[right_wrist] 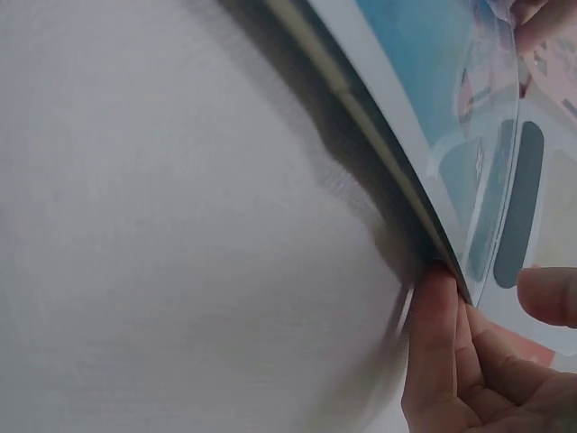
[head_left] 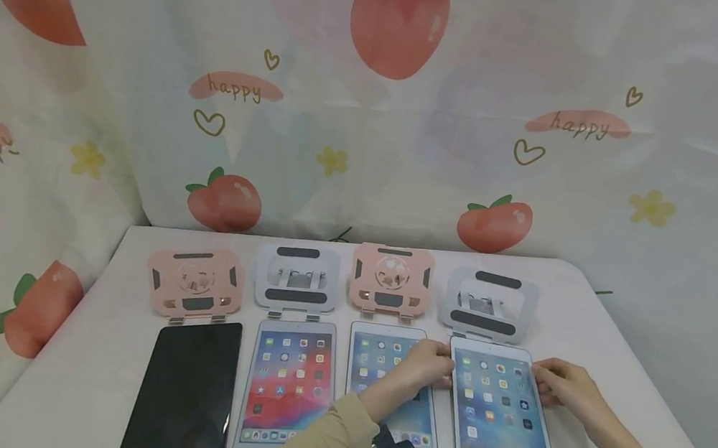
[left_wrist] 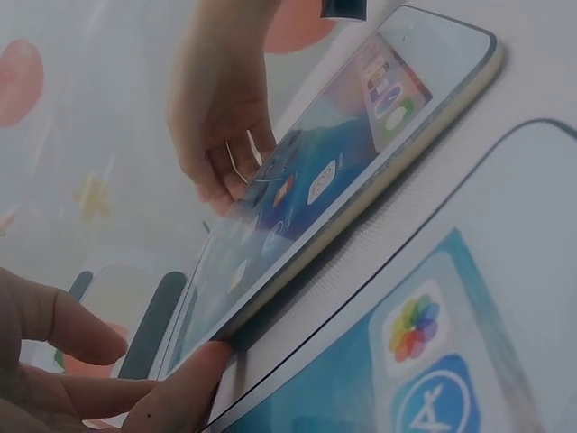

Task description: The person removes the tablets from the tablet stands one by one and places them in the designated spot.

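The rightmost white tablet point(head_left: 503, 411), its lit screen full of app icons, lies between my hands. Near its top left corner, my left hand point(head_left: 426, 364) holds the side edge with its fingertips. My right hand point(head_left: 567, 388) holds the opposite edge near the top. In the right wrist view, fingertips point(right_wrist: 437, 284) sit under the tablet's edge, while another digit stands apart from it. Behind the tablet is a pale blue stand point(head_left: 525, 308) with dark pads. My left forearm partly hides the neighbouring white tablet point(head_left: 379, 352).
To the left lie a white tablet with a red and blue screen point(head_left: 291, 390) and a black tablet point(head_left: 187, 395) with a dark screen. Behind them stand a pink stand point(head_left: 163, 263), a pale blue stand point(head_left: 330, 279) and another pink stand point(head_left: 418, 280). A patterned curtain point(head_left: 373, 146) backs the white table point(head_left: 617, 371).
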Demonstrator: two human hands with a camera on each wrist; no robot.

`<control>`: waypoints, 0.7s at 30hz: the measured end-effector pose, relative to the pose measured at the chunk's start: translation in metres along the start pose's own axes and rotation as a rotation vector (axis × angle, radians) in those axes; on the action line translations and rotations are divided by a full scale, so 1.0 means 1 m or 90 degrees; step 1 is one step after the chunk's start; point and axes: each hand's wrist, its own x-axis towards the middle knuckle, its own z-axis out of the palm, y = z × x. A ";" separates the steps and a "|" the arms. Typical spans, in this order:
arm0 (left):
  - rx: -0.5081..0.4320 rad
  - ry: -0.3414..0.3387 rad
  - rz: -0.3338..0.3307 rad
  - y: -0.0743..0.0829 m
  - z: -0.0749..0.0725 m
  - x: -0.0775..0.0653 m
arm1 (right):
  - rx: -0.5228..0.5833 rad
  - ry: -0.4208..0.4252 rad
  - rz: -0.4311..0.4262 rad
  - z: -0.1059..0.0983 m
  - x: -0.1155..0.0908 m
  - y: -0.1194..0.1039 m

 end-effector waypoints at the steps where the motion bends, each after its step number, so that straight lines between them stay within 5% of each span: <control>1: 0.013 0.000 0.002 0.000 0.000 -0.001 | 0.001 -0.001 0.001 0.000 0.000 0.000; 9: 0.052 0.005 0.033 0.002 0.001 -0.005 | -0.006 -0.008 -0.001 0.001 -0.003 -0.005; 21: 0.078 0.006 0.046 0.001 0.001 -0.008 | -0.037 -0.026 -0.009 -0.010 -0.035 -0.059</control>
